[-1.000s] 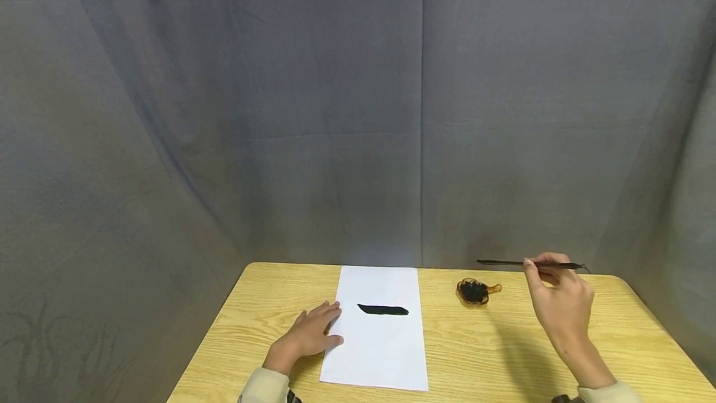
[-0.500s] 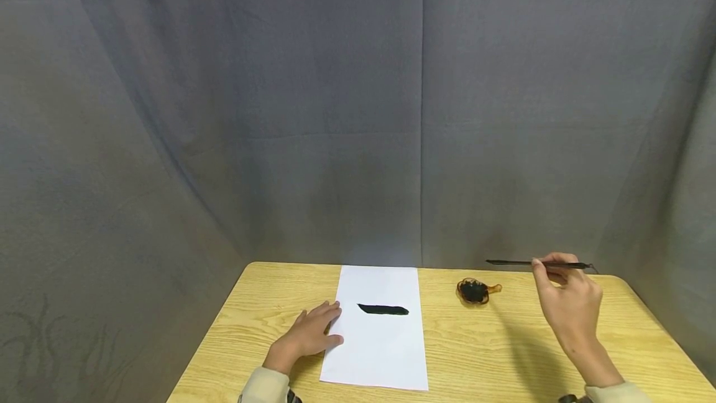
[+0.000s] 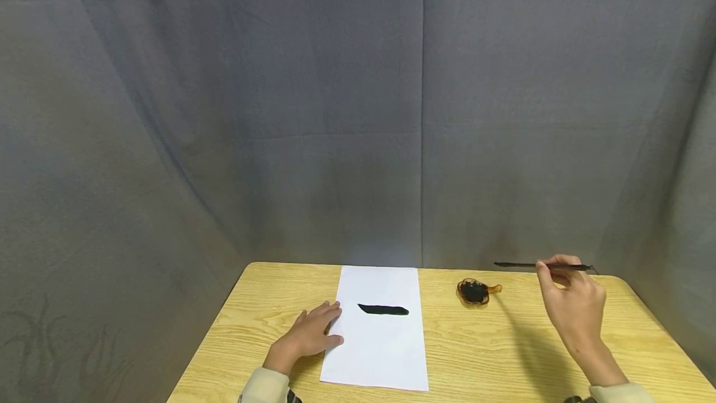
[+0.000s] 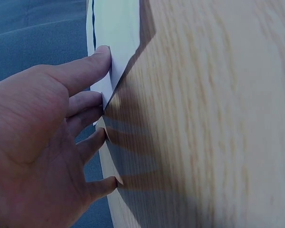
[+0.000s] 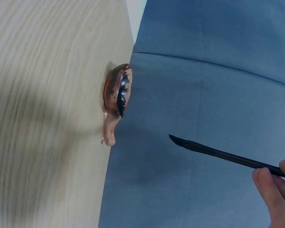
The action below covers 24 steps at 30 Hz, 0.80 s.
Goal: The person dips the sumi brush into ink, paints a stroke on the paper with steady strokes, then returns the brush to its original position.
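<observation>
A white sheet of paper lies on the table with one broad black stroke across it. My left hand rests spread at the paper's left edge, thumb and fingertips on or beside it. In the left wrist view, the thumb lies over the paper while the lower fingertips meet bare wood. My right hand pinches a dark ink brush held nearly level above the table, its pointed black tip toward the left. To the left of that hand sits a small brown translucent dish with a stubby handle, black ink inside.
The wooden table has a pale yellow grain and rounded far corners. Grey cloth hangs close behind it and along both sides. The right arm's shadow falls across the wood below the dish.
My right hand has shifted a little to the right with the brush, away from the ink dish. The left hand, paper and dish have stayed where they were.
</observation>
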Motion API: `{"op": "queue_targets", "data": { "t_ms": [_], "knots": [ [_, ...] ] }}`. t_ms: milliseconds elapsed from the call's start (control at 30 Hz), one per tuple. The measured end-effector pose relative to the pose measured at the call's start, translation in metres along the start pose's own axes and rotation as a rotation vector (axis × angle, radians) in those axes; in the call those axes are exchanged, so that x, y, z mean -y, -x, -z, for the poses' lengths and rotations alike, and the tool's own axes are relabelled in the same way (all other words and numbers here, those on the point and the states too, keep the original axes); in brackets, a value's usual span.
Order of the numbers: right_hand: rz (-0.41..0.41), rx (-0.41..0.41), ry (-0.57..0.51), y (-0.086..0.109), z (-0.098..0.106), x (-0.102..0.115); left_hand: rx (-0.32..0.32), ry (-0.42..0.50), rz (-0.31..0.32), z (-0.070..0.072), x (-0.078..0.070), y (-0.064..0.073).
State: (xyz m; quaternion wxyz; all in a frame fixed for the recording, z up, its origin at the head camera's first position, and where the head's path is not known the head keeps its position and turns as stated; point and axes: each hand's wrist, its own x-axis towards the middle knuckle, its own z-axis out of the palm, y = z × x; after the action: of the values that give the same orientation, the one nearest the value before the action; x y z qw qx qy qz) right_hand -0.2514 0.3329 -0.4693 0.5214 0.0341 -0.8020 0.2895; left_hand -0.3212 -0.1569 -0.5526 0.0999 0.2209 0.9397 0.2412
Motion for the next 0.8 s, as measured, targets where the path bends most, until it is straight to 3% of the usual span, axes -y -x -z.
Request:
{"op": "queue_targets", "data": {
  "t_ms": [367, 800],
  "knots": [
    [0.007, 0.024, 0.014, 0.004, -0.002, -0.008, 0.008, 0.006, -0.004, 0.0, 0.0, 0.001],
    [0.14, 0.137, 0.028, 0.016, -0.004, -0.014, 0.0, 0.004, -0.009, 0.002, -0.002, 0.002]
  ]
}}
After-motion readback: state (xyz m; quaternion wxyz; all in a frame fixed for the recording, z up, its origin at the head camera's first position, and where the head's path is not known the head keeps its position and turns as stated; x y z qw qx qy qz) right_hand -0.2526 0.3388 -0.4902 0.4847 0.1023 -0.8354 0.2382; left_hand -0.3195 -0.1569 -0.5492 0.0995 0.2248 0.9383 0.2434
